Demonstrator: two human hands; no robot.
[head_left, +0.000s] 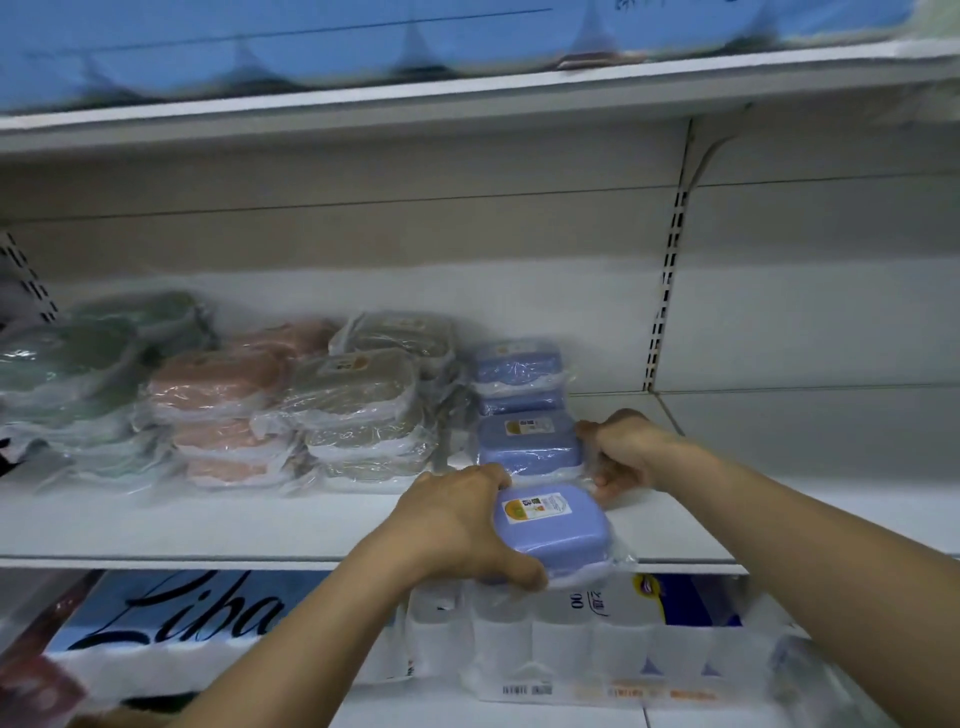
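Observation:
My left hand (457, 525) grips a blue plastic-wrapped box (558, 530) with a yellow-and-white label, at the front edge of the white shelf (260, 525). Just behind it lies a second blue box (527, 441), and my right hand (626, 449) holds its right end, fingers curled round the wrapping. Two more blue boxes (519, 371) are stacked further back against the rear wall.
Left of the blue boxes stand stacks of wrapped grey boxes (358, 384), pink boxes (218, 387) and green boxes (88, 358). A pack of toilet rolls (597, 639) sits on the shelf below. Blue packs (363, 41) fill the shelf above. A slotted upright (667, 270) divides the back panel.

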